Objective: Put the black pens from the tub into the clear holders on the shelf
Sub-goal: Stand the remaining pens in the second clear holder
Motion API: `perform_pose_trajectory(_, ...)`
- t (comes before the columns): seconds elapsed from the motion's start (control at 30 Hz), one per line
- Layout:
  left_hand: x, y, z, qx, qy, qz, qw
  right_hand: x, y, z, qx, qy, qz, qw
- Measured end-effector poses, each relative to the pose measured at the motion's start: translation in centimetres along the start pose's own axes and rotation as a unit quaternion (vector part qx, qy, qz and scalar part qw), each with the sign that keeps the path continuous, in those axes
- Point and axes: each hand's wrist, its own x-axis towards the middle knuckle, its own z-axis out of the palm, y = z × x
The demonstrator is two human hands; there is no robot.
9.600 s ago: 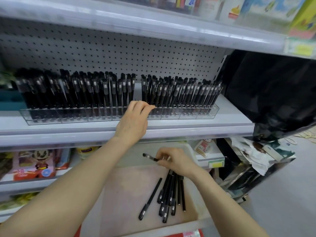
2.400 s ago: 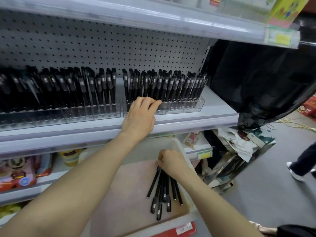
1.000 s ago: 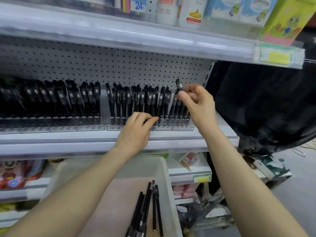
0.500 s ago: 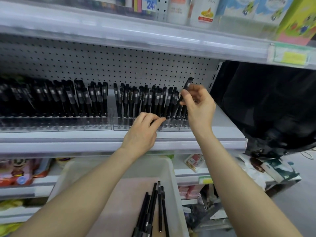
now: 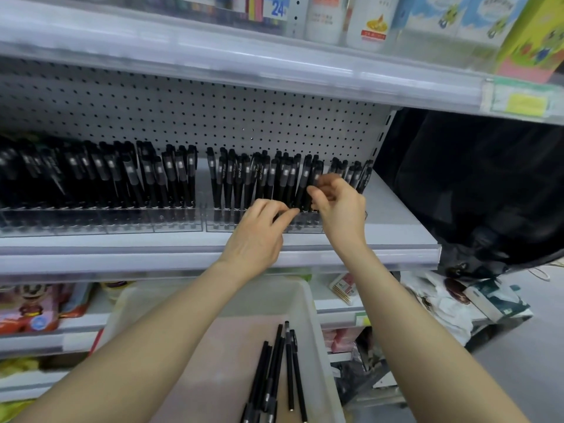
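Two clear holders stand side by side on the middle shelf, the left holder [image 5: 100, 221] and the right holder [image 5: 225, 222], both packed with upright black pens [image 5: 244, 181]. My right hand [image 5: 338, 206] pinches one black pen [image 5: 314, 187] that stands low among the others in the right holder. My left hand [image 5: 259, 236] rests its straight fingers on the front of that holder. Below, the translucent tub [image 5: 317, 340] holds several loose black pens [image 5: 274, 374] lying on its pinkish floor.
An upper shelf [image 5: 244, 59] with boxes and bottles overhangs the pens. A black bag [image 5: 476, 184] hangs at the right beside the shelf end. Packaged goods [image 5: 33, 309] fill the lower shelf at left; a small box [image 5: 343, 288] lies on the lower shelf at right.
My right hand has come down with the pen, which now stands lower among the others in the right holder. My left hand has stayed on the holder's front.
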Motion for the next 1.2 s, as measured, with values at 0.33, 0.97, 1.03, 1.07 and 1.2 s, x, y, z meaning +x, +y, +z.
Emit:
perform_pose_trajectory(0.33, -1.8, -2.3, -1.6, 0.023, 0.017, 0.003, 1.000, -6.1, 1.2, 2.0, -0.013, 0.048, -0.005, 0.999)
perform_pose_trajectory(0.97, -2.5, -2.9, -1.9, -0.014, 0.002, -0.009, 1.000, -17.9, 3.1, 8.1, -0.433, -0.378, 0.135, 0.807)
perform_pose_trajectory(1.03, -2.6, -2.9, -2.0, -0.018, -0.004, -0.009, 1.000, -17.9, 2.9, 8.0, -0.417, -0.375, 0.155, 0.814)
perform_pose_trajectory(1.07, -2.5, -2.9, -2.1, -0.019, -0.007, -0.009, 1.000, -17.9, 2.9, 7.9, -0.407, -0.371, 0.161, 0.819)
perform_pose_trajectory(1.2, -2.5, -3.0, -2.2, -0.043, -0.010, -0.008, 0.999, -17.1, 2.3, 6.9, -0.348, -0.343, 0.189, 0.852)
